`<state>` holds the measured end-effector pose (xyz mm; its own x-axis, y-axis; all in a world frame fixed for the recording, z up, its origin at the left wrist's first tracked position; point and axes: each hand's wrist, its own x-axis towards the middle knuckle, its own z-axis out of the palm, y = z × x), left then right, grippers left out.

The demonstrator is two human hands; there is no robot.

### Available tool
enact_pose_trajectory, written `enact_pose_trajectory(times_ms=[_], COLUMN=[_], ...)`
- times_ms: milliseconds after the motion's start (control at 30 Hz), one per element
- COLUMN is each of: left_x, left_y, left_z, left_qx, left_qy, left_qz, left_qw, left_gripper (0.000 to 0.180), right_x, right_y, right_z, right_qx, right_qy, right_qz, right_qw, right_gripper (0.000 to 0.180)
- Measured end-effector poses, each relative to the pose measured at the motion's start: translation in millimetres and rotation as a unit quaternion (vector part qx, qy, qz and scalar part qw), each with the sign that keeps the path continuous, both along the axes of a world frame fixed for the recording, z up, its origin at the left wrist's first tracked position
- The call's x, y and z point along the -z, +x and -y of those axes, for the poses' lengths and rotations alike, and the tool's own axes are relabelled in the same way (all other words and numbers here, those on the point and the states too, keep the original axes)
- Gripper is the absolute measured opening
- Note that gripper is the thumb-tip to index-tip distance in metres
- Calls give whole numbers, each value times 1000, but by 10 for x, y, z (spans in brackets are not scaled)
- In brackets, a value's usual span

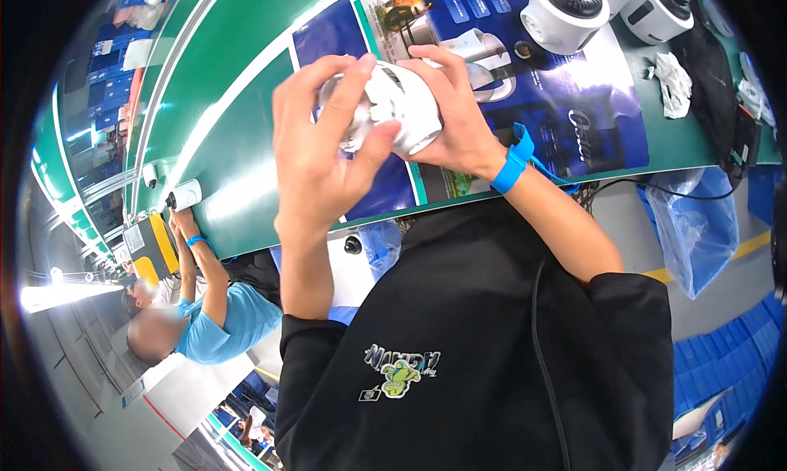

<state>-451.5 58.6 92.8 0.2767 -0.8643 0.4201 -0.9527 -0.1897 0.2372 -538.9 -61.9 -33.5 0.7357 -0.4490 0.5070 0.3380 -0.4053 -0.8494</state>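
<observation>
Above the bench's front edge, both my hands are closed around a white security camera [418, 110] with a rounded body. My right hand [461, 118] grips the white body from its right side, and a blue strap [513, 161] circles that wrist. Curled over the left end, my left hand [316, 139] has fingers and thumb on a clear, shiny dome cover [358, 114]. Whether the cover is fastened to the body cannot be made out. Part of the camera is hidden behind my fingers.
Several white dome cameras [566, 16] stand at the back right on a blue printed sheet [566, 118] over the green bench [238, 151]. Crumpled white wrapping [674, 86] lies beside a black cloth [707, 77]. A clear bag [697, 233] hangs off the edge. At left, a co-worker [225, 323] handles a white camera [185, 195].
</observation>
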Motion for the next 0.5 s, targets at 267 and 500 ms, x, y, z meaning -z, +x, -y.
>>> enact_pose_trajectory(times_ms=[267, 500], left_x=[-42, 156], left_y=[42, -124], left_z=[-50, -77], left_qx=[52, -26], left_qy=[47, -63], left_qz=[2, -17], left_qw=[998, 998], left_gripper=[52, 58], right_x=[-11, 33], right_y=[-1, 16], right_z=[-12, -24], right_qx=[-1, 13], right_qy=[-11, -13], right_qz=[4, 17], right_qw=[1000, 1000], right_gripper=[84, 82])
